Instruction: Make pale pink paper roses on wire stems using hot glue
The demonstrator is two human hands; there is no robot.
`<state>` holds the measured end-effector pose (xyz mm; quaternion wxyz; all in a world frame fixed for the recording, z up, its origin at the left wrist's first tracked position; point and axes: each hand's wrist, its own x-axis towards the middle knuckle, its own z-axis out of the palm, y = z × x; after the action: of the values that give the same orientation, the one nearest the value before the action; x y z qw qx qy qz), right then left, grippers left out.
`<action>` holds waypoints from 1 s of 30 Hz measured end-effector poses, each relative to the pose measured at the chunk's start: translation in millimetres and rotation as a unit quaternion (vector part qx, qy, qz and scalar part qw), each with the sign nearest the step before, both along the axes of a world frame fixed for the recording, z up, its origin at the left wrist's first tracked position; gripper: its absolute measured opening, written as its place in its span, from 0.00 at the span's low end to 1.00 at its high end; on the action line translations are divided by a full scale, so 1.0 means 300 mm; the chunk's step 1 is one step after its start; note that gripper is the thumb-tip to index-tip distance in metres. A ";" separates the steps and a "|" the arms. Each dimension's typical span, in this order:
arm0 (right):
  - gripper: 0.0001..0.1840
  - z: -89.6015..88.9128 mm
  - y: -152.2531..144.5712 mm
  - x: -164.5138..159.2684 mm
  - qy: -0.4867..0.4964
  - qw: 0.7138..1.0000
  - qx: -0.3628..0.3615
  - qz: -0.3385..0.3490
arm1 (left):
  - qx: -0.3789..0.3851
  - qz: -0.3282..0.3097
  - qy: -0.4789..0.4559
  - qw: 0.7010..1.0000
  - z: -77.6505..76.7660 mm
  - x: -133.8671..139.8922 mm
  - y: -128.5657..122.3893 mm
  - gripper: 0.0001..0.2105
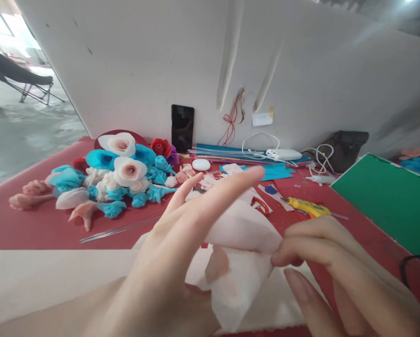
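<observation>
A pale, thin-paper flower (243, 276) with loosely curved petals is held in front of me, its lower part partly hidden. My left hand (174, 238) is around its left side, with the index finger stretched out above it and the thumb low against the paper. How the other left fingers grip is partly hidden. At the flower's right edge, my right hand (322, 267) has bent fingers on the paper rim, the thumb slightly apart below. Beneath both hands lies a cream paper sheet (55, 281) on the red tabletop (132, 238).
A pile of blue, white and pink paper flowers (125, 168) stands at left, near thin wires (121, 228). A phone (182, 127) leans on the back panel. Right of centre are red-handled scissors (261, 205), a yellow glue gun (308, 206) and a green board (388, 206).
</observation>
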<state>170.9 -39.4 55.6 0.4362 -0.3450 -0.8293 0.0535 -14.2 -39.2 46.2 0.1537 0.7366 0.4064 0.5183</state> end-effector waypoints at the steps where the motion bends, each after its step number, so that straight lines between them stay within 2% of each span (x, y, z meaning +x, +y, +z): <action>1: 0.09 -0.003 0.003 -0.002 0.005 1.000 -0.001 0.007 | -0.025 -0.002 -0.020 1.000 -0.004 -0.001 -0.001 0.39; 3: 0.10 -0.007 0.007 0.000 0.012 0.999 -0.024 0.019 | -0.064 -0.035 -0.068 0.995 -0.008 -0.002 -0.001 0.38; 7: 0.11 -0.002 0.011 0.009 0.004 0.996 -0.079 0.038 | -0.158 -0.104 -0.126 0.974 0.005 0.001 0.003 0.30; 12: 0.12 0.005 0.019 0.005 0.026 0.997 -0.059 0.039 | -0.184 -0.087 -0.136 0.970 0.037 0.014 0.018 0.08; 16: 0.13 -0.002 0.018 0.003 0.015 0.998 -0.068 0.011 | -0.189 -0.060 -0.105 0.975 0.048 0.017 0.032 0.07; 19: 0.14 -0.003 0.014 0.005 0.014 0.997 -0.075 -0.005 | -0.207 -0.063 -0.122 0.969 0.045 0.014 0.031 0.05; 21: 0.14 -0.002 0.013 0.006 0.006 0.998 -0.068 -0.010 | -0.247 -0.097 -0.159 0.951 0.041 0.012 0.029 0.05; 26: 0.14 -0.002 0.018 0.004 -0.011 0.998 -0.063 -0.009 | -0.360 -0.192 -0.270 0.872 0.027 0.012 0.037 0.05; 30: 0.14 0.000 0.012 0.006 -0.023 0.998 -0.051 -0.019 | -0.393 -0.198 -0.303 0.845 0.011 0.012 0.051 0.05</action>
<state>172.7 -35.8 55.6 0.4002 -0.3839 -0.8283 0.0793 -10.5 -23.8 49.5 0.6453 0.4857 0.3550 0.4708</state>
